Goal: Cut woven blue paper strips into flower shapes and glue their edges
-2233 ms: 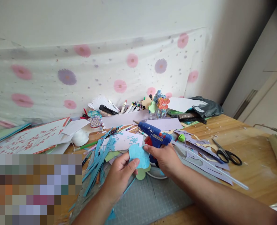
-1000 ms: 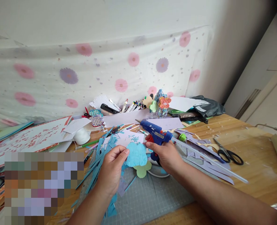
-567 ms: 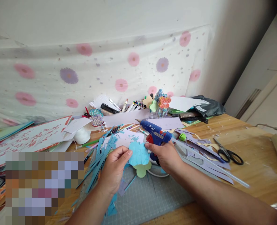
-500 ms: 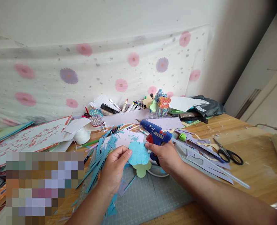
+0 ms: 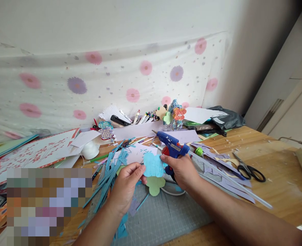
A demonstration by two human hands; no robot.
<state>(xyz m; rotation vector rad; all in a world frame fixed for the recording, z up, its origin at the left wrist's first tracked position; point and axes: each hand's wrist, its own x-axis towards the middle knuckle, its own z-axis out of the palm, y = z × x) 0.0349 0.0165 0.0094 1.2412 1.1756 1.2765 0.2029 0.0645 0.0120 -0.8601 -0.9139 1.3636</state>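
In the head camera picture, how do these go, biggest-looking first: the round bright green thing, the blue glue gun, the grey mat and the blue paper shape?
1. Grey mat
2. Blue glue gun
3. Blue paper shape
4. Round bright green thing

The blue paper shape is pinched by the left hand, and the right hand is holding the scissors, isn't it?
Not quite: the head view shows the right hand holding a blue glue gun. The scissors lie on the table. The blue paper shape is indeed pinched by the left hand.
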